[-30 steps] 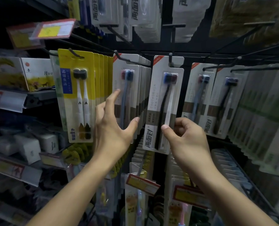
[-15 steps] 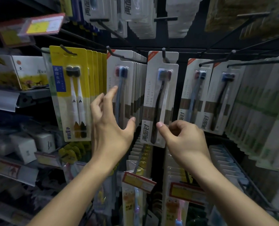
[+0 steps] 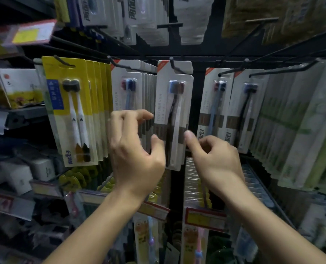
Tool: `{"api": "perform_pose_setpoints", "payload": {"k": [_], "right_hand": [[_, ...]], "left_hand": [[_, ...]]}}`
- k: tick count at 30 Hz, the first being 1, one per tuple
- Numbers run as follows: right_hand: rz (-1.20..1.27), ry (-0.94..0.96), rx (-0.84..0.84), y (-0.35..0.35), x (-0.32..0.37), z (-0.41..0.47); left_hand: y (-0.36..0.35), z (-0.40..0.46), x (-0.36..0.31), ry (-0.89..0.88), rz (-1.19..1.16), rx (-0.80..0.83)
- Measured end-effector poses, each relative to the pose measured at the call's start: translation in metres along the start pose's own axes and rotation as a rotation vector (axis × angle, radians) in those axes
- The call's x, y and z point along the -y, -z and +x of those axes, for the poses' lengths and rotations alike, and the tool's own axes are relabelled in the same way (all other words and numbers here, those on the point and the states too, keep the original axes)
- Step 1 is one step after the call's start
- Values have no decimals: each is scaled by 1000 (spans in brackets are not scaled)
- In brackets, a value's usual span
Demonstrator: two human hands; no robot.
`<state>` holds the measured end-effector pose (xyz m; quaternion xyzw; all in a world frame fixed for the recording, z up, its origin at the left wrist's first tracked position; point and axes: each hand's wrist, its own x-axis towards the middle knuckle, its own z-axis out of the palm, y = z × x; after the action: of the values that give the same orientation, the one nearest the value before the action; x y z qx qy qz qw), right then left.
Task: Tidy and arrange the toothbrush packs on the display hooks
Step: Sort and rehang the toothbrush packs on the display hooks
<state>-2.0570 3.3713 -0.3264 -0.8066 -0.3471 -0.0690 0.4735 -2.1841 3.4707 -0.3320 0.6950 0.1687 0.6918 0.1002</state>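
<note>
On the left of the display, a row of yellow-backed twin toothbrush packs hangs from a black hook, tilted with the lower end swung rightward. Just right of it, a dense row of white toothbrush packs hangs on the next hook. Left hand is raised in front of this row: fingers bent forward at the knuckles, tips at the packs' right edge, thumb lifted toward the neighbouring pack; cannot tell whether it grips any card. Centre: a single white toothbrush pack, printed TOOTHBRUSH, hangs on its own hook, roughly upright, bottom edge free. Right hand sits at this pack's lower right edge, thumb extended and touching the card, remaining fingers curled inward; a pinch is not confirmed. Further right, two more white packs hang side by side, then a long row of pale green-printed packs. Below, red-and-yellow price tags front lower hooks.
</note>
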Motion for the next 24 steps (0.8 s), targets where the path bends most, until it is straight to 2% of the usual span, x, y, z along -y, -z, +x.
{"api": "perform_pose_setpoints", "payload": {"k": [4, 8, 11, 19, 22, 24], "right_hand": [[87, -17, -15, 15, -6, 2], [122, -39, -56, 31, -16, 11], [189, -90, -57, 41, -25, 21], [236, -194, 2, 46, -53, 54], [212, -205, 25, 41, -65, 56], [203, -227, 28, 41, -68, 62]], "left_hand": [[-14, -4, -23, -154, -77, 95], [-33, -6, -44, -122, -197, 303], [-55, 0, -57, 33, -196, 506], [-118, 11, -47, 542, -231, 846], [-130, 7, -37, 618, -251, 906], [-138, 4, -30, 609, -235, 922]]}}
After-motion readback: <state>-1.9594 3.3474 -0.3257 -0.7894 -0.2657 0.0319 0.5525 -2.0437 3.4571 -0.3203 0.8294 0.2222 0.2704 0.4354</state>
